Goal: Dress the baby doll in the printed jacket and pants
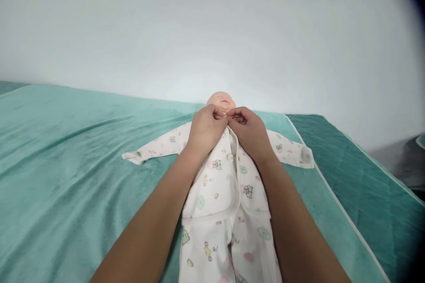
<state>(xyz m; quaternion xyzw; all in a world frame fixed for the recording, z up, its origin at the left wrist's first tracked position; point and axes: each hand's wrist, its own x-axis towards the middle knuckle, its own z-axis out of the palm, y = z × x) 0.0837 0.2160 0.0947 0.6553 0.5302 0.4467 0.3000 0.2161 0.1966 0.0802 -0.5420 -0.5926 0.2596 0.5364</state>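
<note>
A baby doll (223, 98) lies on its back, its head toward the wall. It wears a white baby sleepsuit (212, 194) printed with small bears and other shapes, the sleeves spread out to both sides. My left hand (209, 126) and my right hand (247, 128) meet at the neckline just below the doll's chin. Both hands pinch the collar edges, thumbs and forefingers almost touching. Whatever fastener lies between the fingertips is hidden. Lower down, the front opening runs loose along the chest, its edges partly apart.
A teal blanket (83, 163) with soft folds lies under the doll. At the right, its pale edge lies over a darker green quilted cover (372, 194). A white wall (166, 44) rises behind the bed, and a dark object (410, 163) stands at the far right.
</note>
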